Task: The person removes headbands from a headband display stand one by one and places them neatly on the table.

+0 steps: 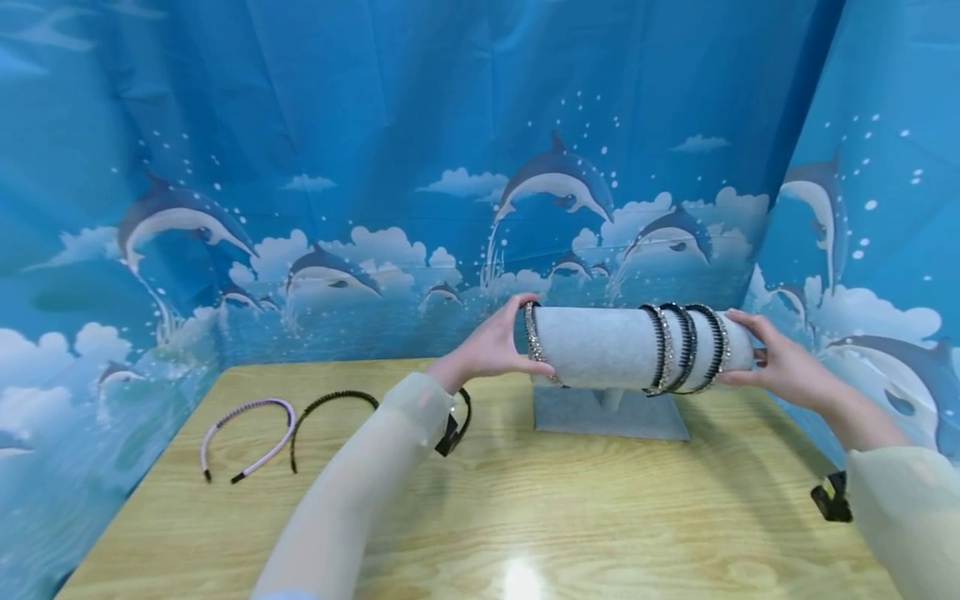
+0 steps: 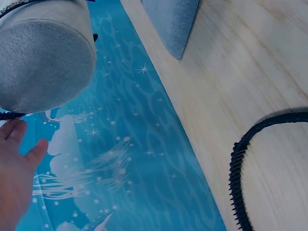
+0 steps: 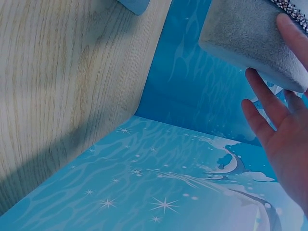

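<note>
A grey plush roll (image 1: 592, 346) lies level on a post above a flat grey base (image 1: 611, 417), forming a headband stand. Three dark, beaded headbands (image 1: 684, 348) circle it toward its right end. At the left end, my left hand (image 1: 491, 346) holds a sparkly headband (image 1: 533, 337), thumb in front and fingers behind. The left wrist view shows those fingertips (image 2: 14, 129) by a dark band at the roll's edge. My right hand (image 1: 787, 367) grips the stand's right end between thumb and fingers. In the right wrist view, two fingers (image 3: 269, 103) stand spread beside the roll's end face.
On the wooden table (image 1: 525, 517), a lavender headband (image 1: 258, 403) lies at the left beside a dark toothed headband (image 1: 330, 398). Another black headband (image 1: 468, 408) is partly hidden by my left wrist. A blue dolphin-print curtain (image 1: 420, 167) rises behind the table and along its right side.
</note>
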`<state>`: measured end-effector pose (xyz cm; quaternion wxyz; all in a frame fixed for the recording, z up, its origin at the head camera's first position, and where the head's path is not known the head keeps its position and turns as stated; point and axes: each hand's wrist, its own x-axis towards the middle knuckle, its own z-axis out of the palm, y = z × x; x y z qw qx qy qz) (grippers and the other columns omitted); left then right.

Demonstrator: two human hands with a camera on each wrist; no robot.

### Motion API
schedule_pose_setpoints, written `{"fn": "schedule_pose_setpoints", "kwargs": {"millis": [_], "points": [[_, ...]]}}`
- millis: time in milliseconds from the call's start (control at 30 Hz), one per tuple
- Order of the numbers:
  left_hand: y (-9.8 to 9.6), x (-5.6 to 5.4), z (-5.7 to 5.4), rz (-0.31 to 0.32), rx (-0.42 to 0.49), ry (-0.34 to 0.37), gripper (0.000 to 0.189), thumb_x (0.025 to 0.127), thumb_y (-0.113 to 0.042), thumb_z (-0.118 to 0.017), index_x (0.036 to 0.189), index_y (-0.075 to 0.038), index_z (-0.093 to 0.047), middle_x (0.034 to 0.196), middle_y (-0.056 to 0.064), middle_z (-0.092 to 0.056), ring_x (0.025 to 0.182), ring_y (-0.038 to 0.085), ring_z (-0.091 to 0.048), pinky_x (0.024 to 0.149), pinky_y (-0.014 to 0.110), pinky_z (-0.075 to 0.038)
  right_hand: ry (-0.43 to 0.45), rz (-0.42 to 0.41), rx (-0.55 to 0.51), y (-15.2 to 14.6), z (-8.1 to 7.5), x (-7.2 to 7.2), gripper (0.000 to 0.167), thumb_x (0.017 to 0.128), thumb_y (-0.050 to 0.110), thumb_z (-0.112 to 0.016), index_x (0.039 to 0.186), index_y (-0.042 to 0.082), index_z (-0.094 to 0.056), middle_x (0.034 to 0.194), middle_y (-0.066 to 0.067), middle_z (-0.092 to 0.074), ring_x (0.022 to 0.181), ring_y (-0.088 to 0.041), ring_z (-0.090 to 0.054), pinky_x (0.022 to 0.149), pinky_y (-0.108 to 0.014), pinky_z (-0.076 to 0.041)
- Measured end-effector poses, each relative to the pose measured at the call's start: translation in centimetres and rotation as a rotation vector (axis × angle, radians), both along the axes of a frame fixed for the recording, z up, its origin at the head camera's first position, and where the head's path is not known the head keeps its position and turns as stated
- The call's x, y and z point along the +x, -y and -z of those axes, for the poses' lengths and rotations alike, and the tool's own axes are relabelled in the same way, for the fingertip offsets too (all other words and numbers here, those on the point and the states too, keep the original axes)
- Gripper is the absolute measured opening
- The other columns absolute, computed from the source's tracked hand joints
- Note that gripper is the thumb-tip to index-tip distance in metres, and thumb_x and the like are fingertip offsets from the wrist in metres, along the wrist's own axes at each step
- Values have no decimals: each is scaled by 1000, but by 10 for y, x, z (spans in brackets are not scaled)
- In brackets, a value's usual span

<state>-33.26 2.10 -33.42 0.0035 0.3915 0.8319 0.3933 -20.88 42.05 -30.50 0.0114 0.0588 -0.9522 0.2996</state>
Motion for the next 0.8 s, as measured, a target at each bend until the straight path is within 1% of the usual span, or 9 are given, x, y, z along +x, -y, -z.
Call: {"fn": "schedule_pose_setpoints", "kwargs": {"millis": [133,233,400,467,567,700,800], "points": [[3,1,5,-16,22,14,111,68,-48,-86,152,-19,-20,153,6,-28,137,27,-34,105,52,-36,-3,-1,0,1,0,0,107,85,28,-77,155,6,0,146,-41,-14,122,-65,-29,91,-67,-38],[8,2,9,-33,37,46,110,69,-46,-87,152,-20,-19,153,8,-28,137,28,-33,104,53,-35,-9,-4,11,0,0,0,107,85,28,-77,155,5,1,145,-41,-15,121,-65,-30,90,-68,-39],[19,3,19,-66,72,106,107,69,-42,-88,151,-21,-21,153,11,-28,139,30,-30,105,56,-33,-13,-7,20,0,-1,-1,106,86,27,-76,155,5,2,145,-41,-15,120,-65,-31,90,-67,-39],[23,4,24,-87,84,116,106,69,-42,-88,150,-23,-22,153,11,-28,140,31,-28,106,56,-32,-10,-8,14,0,-1,-1,106,86,26,-76,155,5,2,145,-41,-14,121,-65,-30,90,-67,-39],[30,6,29,-113,117,115,107,68,-38,-89,149,-23,-22,153,12,-28,140,30,-27,108,54,-29,-8,-9,8,0,0,-1,107,86,26,-76,155,4,2,145,-42,-12,121,-66,-29,90,-67,-39],[39,10,35,-140,169,75,108,68,-34,-90,149,-19,-21,153,11,-28,141,27,-27,111,47,-27,-9,-11,7,-1,1,-1,107,85,27,-77,154,4,2,145,-42,-12,120,-67,-29,90,-68,-38],[47,14,37,-148,234,54,107,68,-27,-90,148,-15,-20,153,10,-28,141,27,-26,111,46,-28,-10,-12,3,-1,1,0,107,85,27,-77,154,4,2,145,-42,-13,120,-67,-29,90,-68,-39]]}}
